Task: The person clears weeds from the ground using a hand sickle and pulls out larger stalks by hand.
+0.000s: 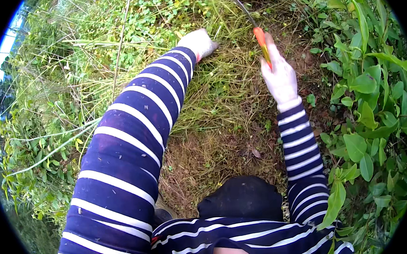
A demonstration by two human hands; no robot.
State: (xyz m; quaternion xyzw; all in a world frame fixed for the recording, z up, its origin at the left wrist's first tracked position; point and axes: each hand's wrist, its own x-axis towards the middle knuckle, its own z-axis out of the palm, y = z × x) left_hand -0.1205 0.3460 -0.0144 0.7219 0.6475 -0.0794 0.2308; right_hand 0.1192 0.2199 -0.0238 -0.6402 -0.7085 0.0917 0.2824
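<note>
In my right hand [280, 75], covered by a pale glove, is a sickle [260, 37] with an orange and yellow handle. Its thin curved blade reaches up and left over the grass, and the tip blurs into the greenery at the top. My left hand [199, 44], in a white glove, is low over the grass [218, 80], left of the sickle. Its fingers face away from me, so whether they hold any stems is hidden. Cut or flattened grass lies between and below both hands.
Leafy shrubs [365, 115] crowd my right arm. Taller grass and weeds [79, 65] grow on the left, with long pale stems [54, 149] sticking out beside my left sleeve. Brown soil with dry litter [223, 154] lies before my dark-clothed knee [242, 198].
</note>
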